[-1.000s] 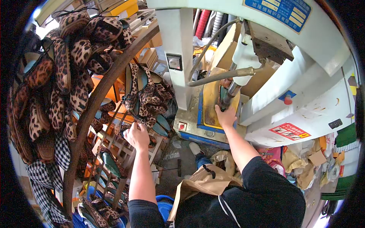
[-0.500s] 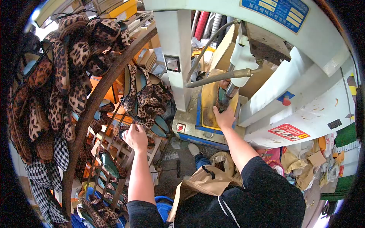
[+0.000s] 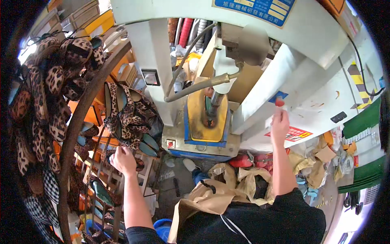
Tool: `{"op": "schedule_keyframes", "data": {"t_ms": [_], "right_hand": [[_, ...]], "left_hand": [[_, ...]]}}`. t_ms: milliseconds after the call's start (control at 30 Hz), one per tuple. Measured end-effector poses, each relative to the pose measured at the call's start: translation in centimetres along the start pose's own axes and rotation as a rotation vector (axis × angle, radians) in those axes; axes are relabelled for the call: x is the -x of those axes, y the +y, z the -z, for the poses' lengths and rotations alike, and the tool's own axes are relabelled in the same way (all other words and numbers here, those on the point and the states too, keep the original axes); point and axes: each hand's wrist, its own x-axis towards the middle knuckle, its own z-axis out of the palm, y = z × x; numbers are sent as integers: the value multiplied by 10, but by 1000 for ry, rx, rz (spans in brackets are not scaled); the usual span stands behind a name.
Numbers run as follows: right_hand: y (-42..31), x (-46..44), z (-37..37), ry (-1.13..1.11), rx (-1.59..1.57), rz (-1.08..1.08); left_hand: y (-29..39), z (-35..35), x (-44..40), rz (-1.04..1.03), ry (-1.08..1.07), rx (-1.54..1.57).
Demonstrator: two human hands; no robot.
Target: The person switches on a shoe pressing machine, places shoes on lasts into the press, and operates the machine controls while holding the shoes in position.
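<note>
My right hand (image 3: 280,124) is at the red button (image 3: 279,101) on the white machine (image 3: 252,122), its fingers closed together just below and against it. My left hand (image 3: 123,160) is closed beside the rack of shoes, at a dark item too small to make out. Leopard-print shoes (image 3: 130,114) with blue insoles lie just above that hand. On the machine's yellow pad (image 3: 199,122) stands a metal press rod (image 3: 214,106), with something dark and reddish under its tip.
A curved brown rail (image 3: 87,95) runs along the left, hung with leopard-print and houndstooth shoes (image 3: 50,187). A hose (image 3: 195,89) crosses before the press. Paper bags (image 3: 254,183) and scraps lie at the lower right. A blue container (image 3: 163,228) stands near my body.
My right hand has left the press rod and moved right, up to the red button. The view has turned right, so the machine and shoes sit further left. My left hand stays by the rack.
</note>
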Motion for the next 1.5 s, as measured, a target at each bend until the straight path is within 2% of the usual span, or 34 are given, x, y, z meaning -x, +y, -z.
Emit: {"op": "schedule_keyframes", "data": {"t_ms": [100,200,400,433,600,733,833,933,1033,1133,1233,1333,1433,1500], "right_hand": [[-28,-36,3,-84,-2,-37],[-27,-37,15,-162,-101,-40],[-29,-37,9,-164,24,-34],[-29,-36,9,-170,12,-30],[-6,-27,15,-227,20,15],[-25,-53,12,-238,97,-46],[-20,-48,20,-250,31,7],[-13,-22,23,-180,35,-32],[-19,-51,3,-174,71,27],[-38,-47,16,-239,101,-51],[-19,-33,17,-168,33,2],[-31,-59,12,-206,118,19],[-41,-63,23,-276,150,-52],[-40,-48,23,-234,141,42]], "left_hand": [[-1,-1,0,-8,10,11],[-3,1,1,-5,-24,20],[-4,6,0,18,-123,-9],[-6,0,1,-2,-57,-33],[-6,-1,-1,-7,-30,-49],[-8,0,2,22,-72,-46],[3,9,-2,37,-103,-52],[-4,1,-1,38,-80,-2],[-5,1,1,34,-76,-28],[-6,2,1,29,-79,-42],[-4,2,1,32,-68,-34],[-2,6,0,33,-100,-39],[-4,0,-1,32,-68,-21],[-4,-1,-1,29,-65,-28]]}}
